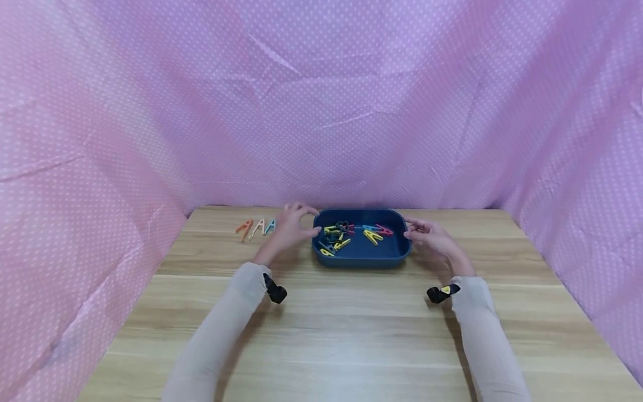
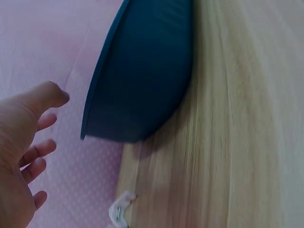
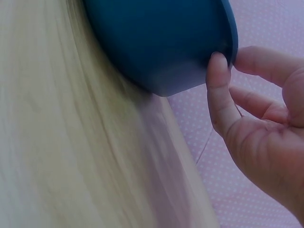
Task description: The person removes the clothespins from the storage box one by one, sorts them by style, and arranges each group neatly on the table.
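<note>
A dark blue rectangular bin point(image 1: 361, 261) sits on the table in the head view. Inside it lie several small plastic clothespins, among them a yellow clothespin point(image 1: 373, 237) and a red clothespin point(image 1: 384, 230). My left hand point(image 1: 290, 228) is at the bin's left end, thumb and fingers spread; the left wrist view shows a gap between this hand point(image 2: 19, 156) and the bin wall. At the right end my right hand point(image 1: 431, 237) pinches the rim between thumb and finger, as the right wrist view also shows, with the thumb point(image 3: 218, 76) over the wall.
Left of my left hand, an orange clothespin point(image 1: 244, 228), a white clothespin point(image 1: 258, 228) and a blue clothespin point(image 1: 270, 226) lie in a row on the wooden table point(image 1: 351, 335). Pink dotted cloth point(image 1: 321, 111) hangs behind and at both sides.
</note>
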{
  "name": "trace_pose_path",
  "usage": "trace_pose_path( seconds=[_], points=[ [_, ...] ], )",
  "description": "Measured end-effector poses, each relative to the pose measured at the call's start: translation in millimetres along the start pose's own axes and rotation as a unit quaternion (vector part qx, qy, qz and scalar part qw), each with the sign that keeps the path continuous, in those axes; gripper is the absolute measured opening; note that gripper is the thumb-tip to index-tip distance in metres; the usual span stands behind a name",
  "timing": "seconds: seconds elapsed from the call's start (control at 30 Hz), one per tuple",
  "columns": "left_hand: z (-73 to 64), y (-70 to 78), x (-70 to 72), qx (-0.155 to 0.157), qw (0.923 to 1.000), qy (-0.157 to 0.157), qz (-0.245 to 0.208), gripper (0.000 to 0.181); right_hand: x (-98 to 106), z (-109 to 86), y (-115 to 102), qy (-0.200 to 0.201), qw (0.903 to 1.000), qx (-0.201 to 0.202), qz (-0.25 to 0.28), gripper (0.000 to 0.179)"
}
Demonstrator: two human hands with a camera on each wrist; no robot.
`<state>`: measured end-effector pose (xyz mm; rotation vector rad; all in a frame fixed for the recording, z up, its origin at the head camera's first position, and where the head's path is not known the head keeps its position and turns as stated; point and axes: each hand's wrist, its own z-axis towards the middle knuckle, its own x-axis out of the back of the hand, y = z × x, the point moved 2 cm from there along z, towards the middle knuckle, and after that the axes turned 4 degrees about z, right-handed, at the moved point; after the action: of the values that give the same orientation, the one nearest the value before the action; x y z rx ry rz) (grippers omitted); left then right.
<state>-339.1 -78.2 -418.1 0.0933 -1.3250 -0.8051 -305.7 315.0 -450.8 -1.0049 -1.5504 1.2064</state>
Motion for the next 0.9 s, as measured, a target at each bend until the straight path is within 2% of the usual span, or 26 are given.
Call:
trace_pose_path(
  seconds=[0.1, 0.27, 0.47, 0.7, 0.9],
  points=[
    [5.2, 12.1, -3.9, -0.028, 0.9984, -0.042, 0.027, 0.037, 3.4, -1.1, 0.3, 0.002, 0.9999, 0.004, -0.011, 0.063],
    [12.3, 24.6, -6.5, -0.062, 0.9911, -0.107, 0.050, 0.035, 5.0, -1.3, 0.2, 0.011, 0.9997, 0.002, -0.023, 0.061],
    [18.2, 33.3, -8.3, -0.095, 0.9754, -0.169, 0.104, 0.024, 2.8, 0.6, -0.4, 0.017, 0.9987, -0.006, -0.049, 0.060],
    [22.5, 35.8, -14.6, -0.108, 0.9625, -0.199, 0.149, 0.014, 2.1, 0.9, -0.4, 0.022, 0.9981, 0.000, -0.057, 0.058],
    [25.2, 36.8, -18.6, -0.112, 0.9518, -0.219, 0.183, 0.014, 1.8, 1.8, -0.8, 0.023, 0.9983, -0.004, -0.053, 0.059]
  ],
)
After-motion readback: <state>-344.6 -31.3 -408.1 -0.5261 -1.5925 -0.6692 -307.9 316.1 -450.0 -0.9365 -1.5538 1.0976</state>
